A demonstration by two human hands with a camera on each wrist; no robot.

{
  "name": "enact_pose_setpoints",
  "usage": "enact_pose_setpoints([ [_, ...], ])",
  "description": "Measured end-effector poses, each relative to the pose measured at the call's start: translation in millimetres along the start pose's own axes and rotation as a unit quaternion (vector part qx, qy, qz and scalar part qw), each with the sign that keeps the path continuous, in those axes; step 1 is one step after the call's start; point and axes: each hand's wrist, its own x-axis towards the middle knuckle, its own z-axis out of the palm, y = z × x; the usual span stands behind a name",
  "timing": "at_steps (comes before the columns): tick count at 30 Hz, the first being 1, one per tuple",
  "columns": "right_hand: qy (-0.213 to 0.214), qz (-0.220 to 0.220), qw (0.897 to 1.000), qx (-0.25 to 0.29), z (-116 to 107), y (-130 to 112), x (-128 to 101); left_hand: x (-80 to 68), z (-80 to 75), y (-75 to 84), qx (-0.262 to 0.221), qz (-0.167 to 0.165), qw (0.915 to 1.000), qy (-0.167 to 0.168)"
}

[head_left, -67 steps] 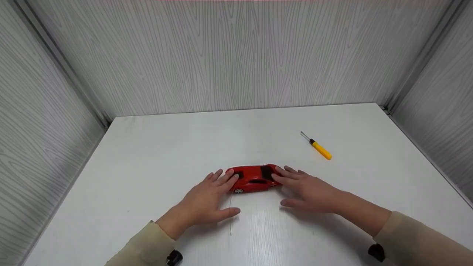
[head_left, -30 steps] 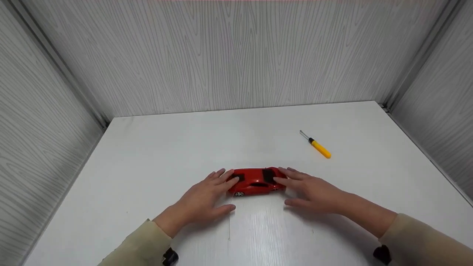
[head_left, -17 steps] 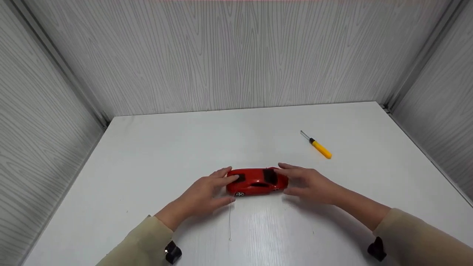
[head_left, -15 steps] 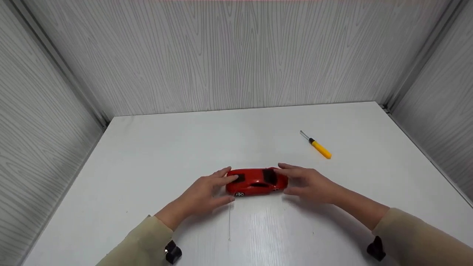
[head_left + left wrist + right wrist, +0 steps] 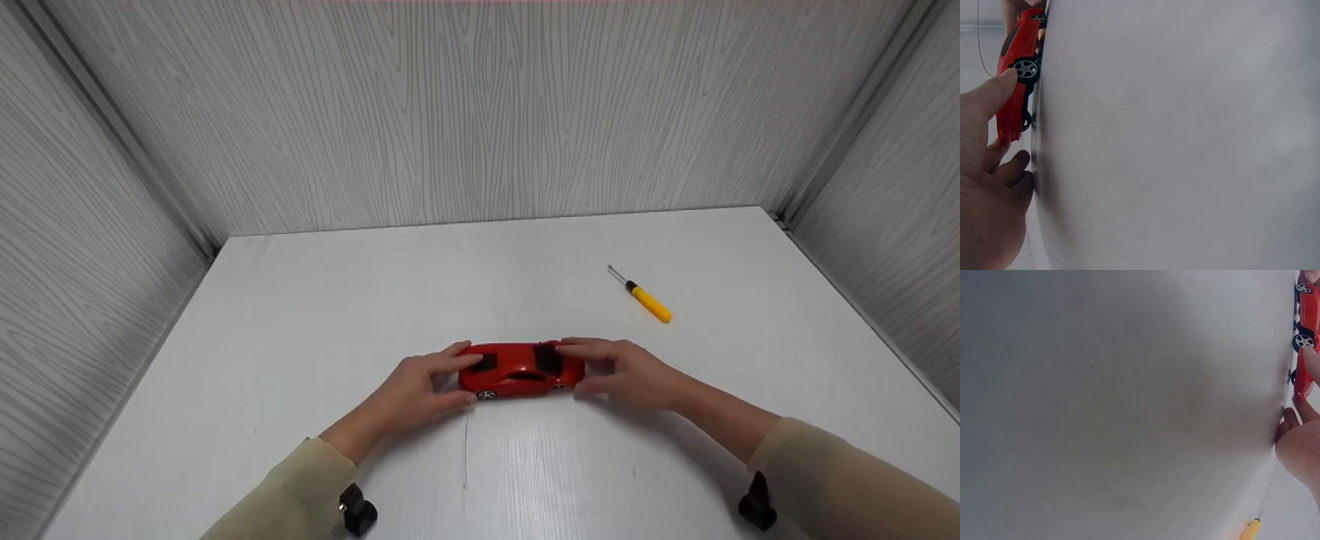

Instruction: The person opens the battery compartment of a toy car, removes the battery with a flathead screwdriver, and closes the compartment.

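Observation:
A red toy car point(image 5: 514, 367) with dark windows stands on its wheels on the white table, side-on to me in the head view. My left hand point(image 5: 420, 390) grips its left end, thumb low by a wheel and fingers over the top. The left wrist view shows that thumb point(image 5: 999, 93) against the spoked wheel point(image 5: 1026, 69). Around the car's right end, my right hand point(image 5: 630, 371) holds it with the thumb at the near side and fingers over the dark windscreen. A thin wire point(image 5: 466, 450) runs from near the car's left end toward me.
A screwdriver point(image 5: 649, 301) with a yellow handle lies behind and to the right of the car. Wood-patterned panels stand at the back point(image 5: 480, 112) and on both sides of the white table point(image 5: 337, 300). Black wrist devices point(image 5: 358, 510) hang under both sleeves.
The car has shifted slightly right and toward me. Both thumbs, earlier apart from it, have moved in to its near side, and the fingers now wrap its ends. The screwdriver stays put.

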Motion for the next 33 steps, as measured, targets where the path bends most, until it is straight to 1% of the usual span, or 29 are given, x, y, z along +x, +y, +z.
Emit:
enact_pose_setpoints([
  [10, 0.003, 0.028, 1.0, -0.004, -0.2, -1.4, 1.0, -0.2, -0.4, 1.4, 0.009, -0.011, 0.9999, 0.006],
  [17, 0.007, 0.026, 1.0, -0.006, 0.2, 0.1, 1.2, 0.7, 0.8, 0.4, -0.003, -0.013, 0.9999, 0.009],
  [19, 0.009, 0.022, 1.0, -0.006, 0.1, 0.5, 0.8, 1.4, 1.3, 0.6, -0.007, -0.018, 0.9998, 0.009],
  [25, 0.016, 0.01, 1.0, -0.015, -0.4, 1.1, -0.5, 2.1, 2.1, 1.4, -0.003, -0.026, 0.9996, 0.011],
  [33, 0.017, 0.02, 1.0, -0.012, 1.8, 1.4, -1.9, -0.3, 2.1, 1.6, -0.005, -0.025, 0.9996, 0.012],
])
